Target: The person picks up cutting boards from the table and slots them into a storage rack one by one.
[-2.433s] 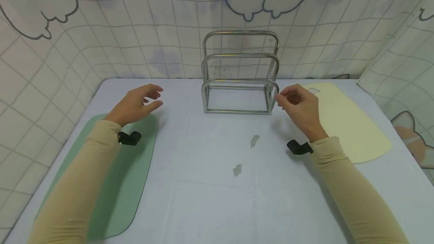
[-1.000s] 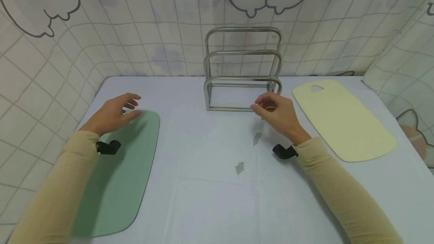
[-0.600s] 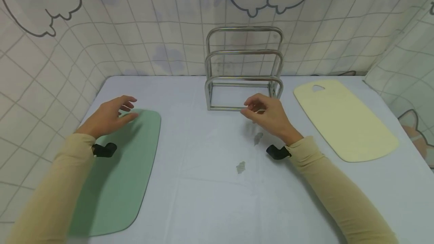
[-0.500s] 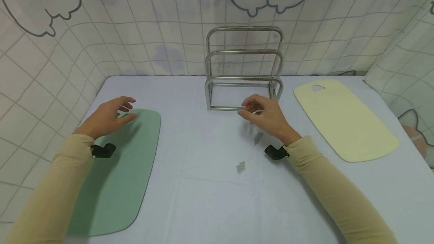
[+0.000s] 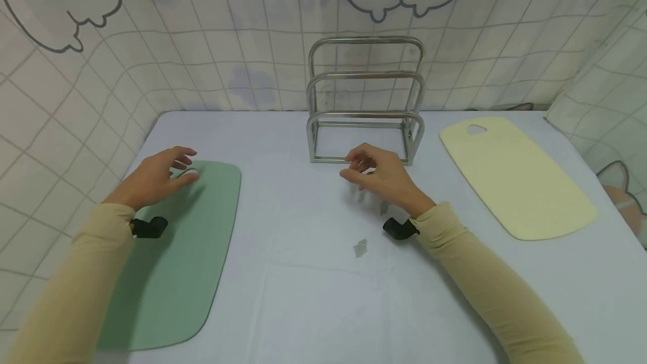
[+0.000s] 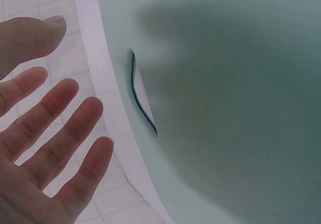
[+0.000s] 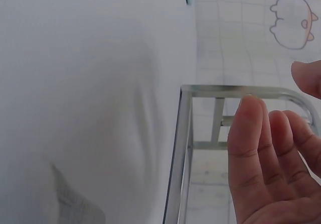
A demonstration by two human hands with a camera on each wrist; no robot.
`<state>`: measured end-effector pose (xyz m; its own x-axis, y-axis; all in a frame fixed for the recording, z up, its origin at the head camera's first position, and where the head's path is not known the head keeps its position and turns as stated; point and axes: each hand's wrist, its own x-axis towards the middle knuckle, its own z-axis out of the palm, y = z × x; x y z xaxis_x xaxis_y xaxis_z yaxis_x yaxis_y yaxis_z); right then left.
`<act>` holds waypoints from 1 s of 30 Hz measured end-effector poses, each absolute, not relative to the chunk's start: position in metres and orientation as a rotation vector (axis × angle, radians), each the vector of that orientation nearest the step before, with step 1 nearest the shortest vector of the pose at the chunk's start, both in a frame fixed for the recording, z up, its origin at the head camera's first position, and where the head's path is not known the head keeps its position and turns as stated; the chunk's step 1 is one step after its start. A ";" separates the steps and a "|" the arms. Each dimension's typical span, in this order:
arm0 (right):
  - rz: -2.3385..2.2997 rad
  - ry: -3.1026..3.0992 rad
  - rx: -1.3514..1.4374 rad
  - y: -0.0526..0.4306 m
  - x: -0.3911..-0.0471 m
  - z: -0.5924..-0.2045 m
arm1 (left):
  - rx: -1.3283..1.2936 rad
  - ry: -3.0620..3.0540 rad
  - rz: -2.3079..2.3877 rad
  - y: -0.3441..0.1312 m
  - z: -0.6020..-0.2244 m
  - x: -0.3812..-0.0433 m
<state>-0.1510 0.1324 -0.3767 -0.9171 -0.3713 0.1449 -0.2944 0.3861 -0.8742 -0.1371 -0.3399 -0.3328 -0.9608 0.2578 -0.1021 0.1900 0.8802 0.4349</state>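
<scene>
A green cutting board (image 5: 177, 285) lies flat at the left of the table, its handle slot showing in the left wrist view. My left hand (image 5: 154, 178) hovers over its far end, fingers loosely spread and holding nothing. In front of the metal rack (image 5: 366, 114), my right hand (image 5: 381, 176) hangs over the cloth with bent, relaxed fingers and nothing between them. Its fingertips overlap the rack's front base bar in the head view. A yellow cutting board (image 5: 518, 178) with a handle hole lies flat at the right.
The rack has three upright hoops and stands at the table's back edge. A patterned curtain (image 5: 242, 44) surrounds the back and sides. A grey patch (image 5: 360, 248) marks the white tablecloth (image 5: 303, 302). A dark cable (image 5: 520, 107) lies at the back right.
My right hand has moved left from beside the rack and yellow board to in front of the rack. My left hand has drawn back left and slightly nearer. Both boards stay put.
</scene>
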 end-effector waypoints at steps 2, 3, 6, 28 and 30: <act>-1.571 2.551 -0.624 0.129 -0.151 -0.377 | 0.338 2.890 0.645 -0.341 -0.333 -0.136; -1.559 2.552 -0.631 0.128 -0.151 -0.377 | 0.336 2.891 0.642 -0.342 -0.334 -0.135; -1.519 2.562 -0.653 0.122 -0.150 -0.377 | 0.327 2.890 0.631 -0.345 -0.335 -0.134; -1.461 2.451 -0.757 0.080 -0.144 -0.384 | 0.318 2.823 0.627 -0.369 -0.342 -0.121; -1.467 2.433 -0.765 0.076 -0.144 -0.385 | 0.314 2.822 0.620 -0.372 -0.343 -0.121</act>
<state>-0.1437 0.0761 -0.3847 -0.8463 -0.5247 0.0926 -0.3268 0.3739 -0.8680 -0.1207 -0.3719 -0.3432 -0.9495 0.2565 -0.1810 0.1569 0.8872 0.4340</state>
